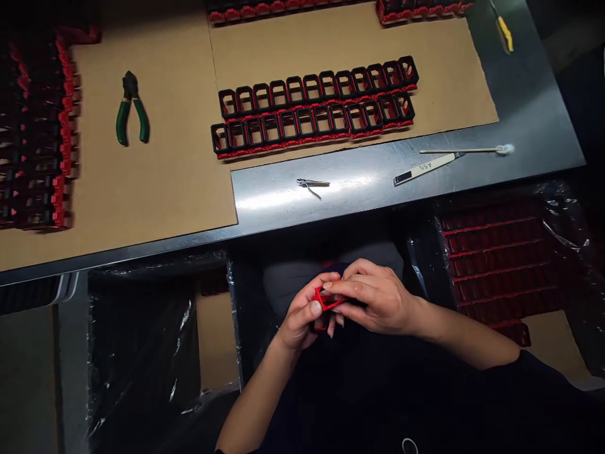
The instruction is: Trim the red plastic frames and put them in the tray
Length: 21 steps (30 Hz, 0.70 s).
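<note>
left hand (pixel 302 315) grasping red frame (pixel 327 300) | right hand (pixel 378 299) pinching same frame from 3 o'clock | frame at 6 o'clock, below worktop (pixel 359 183) edge | frame rows (pixel 314 107) at 12 | pliers (pixel 131 108) at 10

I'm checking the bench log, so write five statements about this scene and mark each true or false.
1. Both hands hold a small red frame below the table edge. True; the left hand and right hand pinch it together.
2. The green-handled pliers lie on the cardboard. True.
3. The black and red frames on the cardboard stand in one row. False; there are two rows.
4. The cotton swab lies on the cardboard. False; it lies on the bare metal table.
5. The right hand holds the white tool. False; the tool lies on the table.
</note>
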### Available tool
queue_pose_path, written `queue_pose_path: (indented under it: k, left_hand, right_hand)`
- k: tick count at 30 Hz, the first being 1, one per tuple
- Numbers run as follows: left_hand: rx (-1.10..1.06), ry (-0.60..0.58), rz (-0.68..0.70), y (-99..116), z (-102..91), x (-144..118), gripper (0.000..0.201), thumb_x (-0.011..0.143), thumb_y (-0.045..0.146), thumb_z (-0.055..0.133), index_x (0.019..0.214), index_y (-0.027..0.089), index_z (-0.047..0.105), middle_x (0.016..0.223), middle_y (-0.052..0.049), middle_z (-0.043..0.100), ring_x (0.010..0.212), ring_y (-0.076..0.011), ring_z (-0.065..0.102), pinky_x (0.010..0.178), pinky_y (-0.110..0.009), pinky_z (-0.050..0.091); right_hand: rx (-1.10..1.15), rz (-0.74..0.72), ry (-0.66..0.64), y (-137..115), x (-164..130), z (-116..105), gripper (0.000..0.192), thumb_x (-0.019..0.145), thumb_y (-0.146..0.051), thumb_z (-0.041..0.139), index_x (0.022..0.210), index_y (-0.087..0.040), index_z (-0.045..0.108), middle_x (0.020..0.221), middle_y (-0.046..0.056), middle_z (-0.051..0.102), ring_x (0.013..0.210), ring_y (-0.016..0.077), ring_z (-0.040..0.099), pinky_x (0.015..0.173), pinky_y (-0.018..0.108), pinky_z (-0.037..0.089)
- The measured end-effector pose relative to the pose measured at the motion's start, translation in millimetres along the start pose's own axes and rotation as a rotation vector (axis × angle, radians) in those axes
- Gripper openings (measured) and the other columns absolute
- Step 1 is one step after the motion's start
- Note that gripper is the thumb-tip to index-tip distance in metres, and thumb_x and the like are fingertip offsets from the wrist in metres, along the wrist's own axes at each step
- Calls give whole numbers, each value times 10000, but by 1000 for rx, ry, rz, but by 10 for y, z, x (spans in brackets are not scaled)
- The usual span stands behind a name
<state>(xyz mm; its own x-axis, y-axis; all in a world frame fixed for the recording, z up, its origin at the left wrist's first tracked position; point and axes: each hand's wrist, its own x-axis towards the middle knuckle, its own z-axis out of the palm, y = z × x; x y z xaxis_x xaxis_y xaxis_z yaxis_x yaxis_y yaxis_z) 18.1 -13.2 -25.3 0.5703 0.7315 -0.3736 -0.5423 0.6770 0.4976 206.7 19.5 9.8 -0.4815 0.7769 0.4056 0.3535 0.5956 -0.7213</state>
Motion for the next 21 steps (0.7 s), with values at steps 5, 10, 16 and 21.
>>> queue_pose_path:
  k: [5, 10, 16, 21]
  left_hand:
    - [79, 33, 181, 34, 26, -29, 650, 706, 356, 857, 1283, 277, 571, 1143, -49, 677, 709, -114, 665, 507, -166, 525]
    - [361, 119, 392, 14, 22, -100, 708, 704, 276, 882, 1328, 343, 554, 1449, -81, 570, 995, -181, 708, 861, -313, 615]
    - [477, 101, 509, 6, 31, -114, 691, 772, 285, 837, 1369, 374, 501, 1474, -87, 550, 1046, -190, 706, 903, -340, 608]
    - [538, 121, 539, -7, 53, -155, 687, 795, 343, 813, 1379, 387, 454, 1482, -113, 515, 951, -192, 715, 713, -311, 633]
  right_hand:
    - [121, 42, 49, 0, 29, -95, 367, 882, -158, 683, 1246, -172, 635, 1038, 99, 742, 1056, 250, 658, 903, 403, 576]
    - [304, 405, 109, 51, -13, -193, 160, 929, -168, 621, 1064, -205, 700, 910, 48, 735, 844, 184, 703, 775, 329, 581]
    - [-147, 269, 184, 431, 431, -236, 157, 963, -271, 610, 1055, -194, 712, 955, 64, 740, 888, 219, 673, 846, 371, 540]
    - [-539, 347, 65, 835, 990, -115, 438, 863, -481, 721, 1167, -168, 673, 1147, 127, 649, 1051, 328, 560, 842, 441, 503]
